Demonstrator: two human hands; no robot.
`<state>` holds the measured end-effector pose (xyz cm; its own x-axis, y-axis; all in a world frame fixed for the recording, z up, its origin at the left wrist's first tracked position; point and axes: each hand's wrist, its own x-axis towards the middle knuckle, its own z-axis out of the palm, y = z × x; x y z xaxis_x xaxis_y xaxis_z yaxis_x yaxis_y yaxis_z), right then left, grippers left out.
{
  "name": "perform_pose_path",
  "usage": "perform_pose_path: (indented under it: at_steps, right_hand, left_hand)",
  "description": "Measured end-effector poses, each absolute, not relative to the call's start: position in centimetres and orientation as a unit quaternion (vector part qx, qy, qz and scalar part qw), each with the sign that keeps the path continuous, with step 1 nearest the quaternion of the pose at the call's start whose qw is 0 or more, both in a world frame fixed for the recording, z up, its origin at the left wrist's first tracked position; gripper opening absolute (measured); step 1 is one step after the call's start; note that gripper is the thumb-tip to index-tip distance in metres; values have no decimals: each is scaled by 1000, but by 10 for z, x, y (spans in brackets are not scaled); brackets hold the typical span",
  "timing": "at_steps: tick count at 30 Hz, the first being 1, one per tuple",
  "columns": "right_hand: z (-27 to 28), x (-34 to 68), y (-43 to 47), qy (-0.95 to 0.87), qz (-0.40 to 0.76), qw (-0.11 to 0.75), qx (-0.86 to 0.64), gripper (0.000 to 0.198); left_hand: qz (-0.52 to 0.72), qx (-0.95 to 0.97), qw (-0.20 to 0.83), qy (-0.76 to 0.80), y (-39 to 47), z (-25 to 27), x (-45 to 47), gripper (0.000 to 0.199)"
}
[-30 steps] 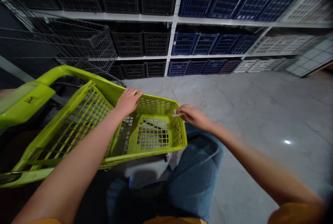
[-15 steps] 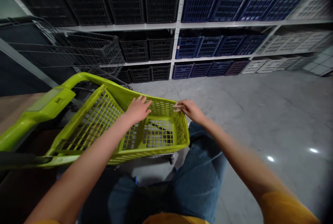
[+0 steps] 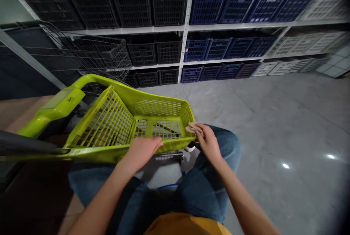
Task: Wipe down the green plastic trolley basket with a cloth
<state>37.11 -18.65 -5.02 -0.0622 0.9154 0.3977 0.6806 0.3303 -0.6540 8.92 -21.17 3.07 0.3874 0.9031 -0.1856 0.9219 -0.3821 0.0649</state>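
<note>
A lime-green plastic shopping cart (image 3: 164, 101) stands before me with its grid basket towards the right. My left hand (image 3: 143, 148) is closed over the near rim of the basket, its fingertips partly hidden. At the near right corner, my right hand (image 3: 208, 138) pinches a crumpled beige cloth (image 3: 193, 127) against the cart's front end. A slatted divider (image 3: 106, 118) slants across the inside of the cart. Through the gaps of the basket floor, dark bars underneath can be seen.
White metal shelving (image 3: 186, 27) holds black crates (image 3: 169, 3), blue crates (image 3: 209, 3) and pale crates (image 3: 319, 5). A wire cart (image 3: 109, 51) stands at the left in front of it. Grey floor (image 3: 273, 118) stretches to the right. My knees flank the cart's near side.
My left hand has come from the far inner side to the near rim. My right hand has moved with the cloth from the far right corner to the near one.
</note>
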Motion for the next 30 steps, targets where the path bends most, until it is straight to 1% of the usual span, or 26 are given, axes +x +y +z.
perform_pose_path:
  at_steps: [3, 5, 11, 14, 16, 22, 27, 30]
  right_hand:
    - [-48, 352, -196, -693, 89, 397, -595, 29]
    - [-44, 342, -198, -695, 73, 395, -596, 31]
    - [-35, 307, -205, -728, 102, 410, -540, 40]
    - [-38, 301, -198, -762, 95, 387, -510, 44]
    - [-42, 312, -186, -766, 91, 381, -510, 43]
    - [-48, 342, -148, -709, 66, 390, -584, 33]
    - [-41, 313, -130, -740, 46, 387, -549, 34]
    - [-36, 310, -116, -767, 51, 368, -524, 36]
  left_hand:
    - [-56, 835, 54, 545, -210, 31, 93, 41]
    - [-64, 836, 37, 543, -209, 32, 94, 43]
    - [-68, 834, -4, 548, -199, 31, 100, 45]
    - [-57, 826, -13, 561, -192, 28, 105, 43]
    - [-48, 823, -17, 566, -187, 26, 108, 43]
    - [-29, 818, -15, 574, -170, 19, 120, 40]
    - [4, 796, 19, 605, -146, 19, 143, 37]
    - [20, 791, 28, 611, -136, 26, 152, 34]
